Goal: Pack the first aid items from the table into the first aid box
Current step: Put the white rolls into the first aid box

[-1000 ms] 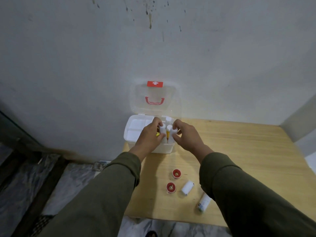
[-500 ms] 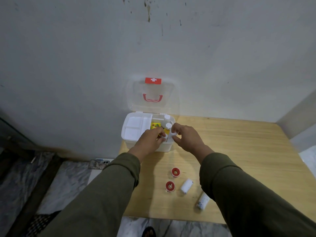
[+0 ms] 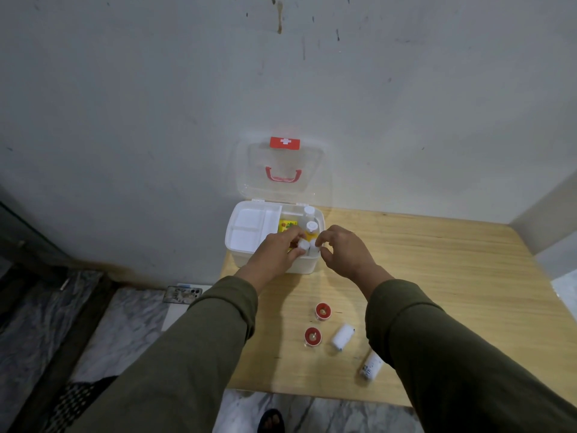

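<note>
The white first aid box (image 3: pixel 237 254) stands at the table's far left corner, its clear lid (image 3: pixel 249 170) open against the wall. Inside are a white tray, a yellow packet (image 3: pixel 285 227) and two upright white bottles (image 3: pixel 311 226). My left hand (image 3: pixel 274 253) reaches into the box's near right part and pinches a small white bottle (image 3: pixel 302 245). My right hand (image 3: pixel 345 253) hovers beside a second small white bottle (image 3: pixel 313 247), fingers apart and holding nothing. On the table lie two red-capped tubs (image 3: pixel 322 310) (image 3: pixel 312 336), a white bandage roll (image 3: pixel 342 336) and a white tube (image 3: pixel 371 365).
The wooden table (image 3: pixel 452 276) has its near edge just past the loose items and its left edge by the box. A phone (image 3: pixel 183 294) lies on the marble floor to the left. A foot (image 3: pixel 271 420) shows below the table edge.
Both hands have come down into the box with the small white bottles. My right hand has let go of its bottle and opened; my left hand keeps its grip.
</note>
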`<act>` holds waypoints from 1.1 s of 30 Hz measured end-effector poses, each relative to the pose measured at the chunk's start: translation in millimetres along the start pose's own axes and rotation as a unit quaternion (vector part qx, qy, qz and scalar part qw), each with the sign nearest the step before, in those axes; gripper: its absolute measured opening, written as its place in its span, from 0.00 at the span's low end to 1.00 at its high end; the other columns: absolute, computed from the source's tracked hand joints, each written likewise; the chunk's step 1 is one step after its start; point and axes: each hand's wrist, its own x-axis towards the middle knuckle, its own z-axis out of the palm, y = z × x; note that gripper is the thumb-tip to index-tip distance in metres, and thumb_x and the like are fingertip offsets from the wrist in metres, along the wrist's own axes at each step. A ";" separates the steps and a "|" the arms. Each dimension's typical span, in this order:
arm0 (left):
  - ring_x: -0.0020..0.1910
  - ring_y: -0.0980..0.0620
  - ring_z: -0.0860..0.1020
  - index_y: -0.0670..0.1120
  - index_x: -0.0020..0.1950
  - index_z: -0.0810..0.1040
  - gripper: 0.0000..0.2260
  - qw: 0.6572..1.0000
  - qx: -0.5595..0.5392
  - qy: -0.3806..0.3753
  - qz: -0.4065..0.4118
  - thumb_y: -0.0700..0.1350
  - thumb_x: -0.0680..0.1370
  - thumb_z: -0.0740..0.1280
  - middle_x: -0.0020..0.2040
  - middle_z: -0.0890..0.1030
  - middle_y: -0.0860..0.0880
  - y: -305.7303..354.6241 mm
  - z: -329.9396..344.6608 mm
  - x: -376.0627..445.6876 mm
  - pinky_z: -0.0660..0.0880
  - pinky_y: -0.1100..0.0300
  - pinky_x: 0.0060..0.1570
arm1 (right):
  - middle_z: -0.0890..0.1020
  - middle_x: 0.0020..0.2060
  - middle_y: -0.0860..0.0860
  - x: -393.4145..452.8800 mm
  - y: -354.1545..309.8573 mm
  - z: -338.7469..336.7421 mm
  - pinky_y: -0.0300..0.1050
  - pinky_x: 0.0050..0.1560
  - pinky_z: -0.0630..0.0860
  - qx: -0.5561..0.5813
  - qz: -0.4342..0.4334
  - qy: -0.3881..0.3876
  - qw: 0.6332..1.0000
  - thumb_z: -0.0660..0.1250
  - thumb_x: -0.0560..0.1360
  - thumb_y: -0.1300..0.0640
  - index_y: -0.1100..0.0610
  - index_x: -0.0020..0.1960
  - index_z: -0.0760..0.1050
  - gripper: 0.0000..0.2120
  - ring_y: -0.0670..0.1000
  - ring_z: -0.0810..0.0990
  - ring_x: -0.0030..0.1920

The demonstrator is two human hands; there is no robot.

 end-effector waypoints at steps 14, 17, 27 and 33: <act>0.61 0.46 0.75 0.50 0.63 0.70 0.15 1.000 0.000 0.004 -0.018 0.47 0.78 0.65 0.63 0.77 0.47 2.7 -1.4 -1.9 0.71 0.55 0.59 | 0.78 0.51 0.54 -7.0 5.5 -3.2 0.50 0.47 0.78 0.015 0.016 0.024 0.999 0.65 0.74 0.60 0.54 0.56 0.76 0.12 0.55 0.79 0.49; 0.61 0.47 0.75 0.49 0.64 0.70 0.15 1.000 -0.002 0.007 -0.020 0.46 0.78 0.66 0.63 0.77 0.47 3.9 -1.6 -2.6 0.71 0.55 0.59 | 0.78 0.51 0.54 -7.5 5.0 -5.5 0.49 0.47 0.78 0.018 0.017 0.027 0.999 0.65 0.74 0.60 0.55 0.57 0.76 0.12 0.55 0.79 0.49; 0.60 0.48 0.73 0.48 0.64 0.71 0.17 0.995 0.040 0.085 0.014 0.45 0.76 0.67 0.61 0.74 0.47 15.6 -3.1 -13.3 0.67 0.61 0.55 | 0.78 0.51 0.54 -25.4 14.0 -11.1 0.49 0.47 0.78 0.009 0.001 0.017 1.000 0.66 0.73 0.58 0.54 0.59 0.75 0.14 0.54 0.79 0.48; 0.60 0.48 0.72 0.47 0.65 0.70 0.18 0.990 0.025 0.139 0.018 0.43 0.76 0.68 0.62 0.72 0.46 35.6 15.9 -40.8 0.68 0.59 0.58 | 0.78 0.52 0.53 -64.1 36.0 -18.6 0.47 0.47 0.76 0.012 -0.009 -0.017 1.000 0.67 0.73 0.56 0.54 0.59 0.74 0.15 0.53 0.78 0.48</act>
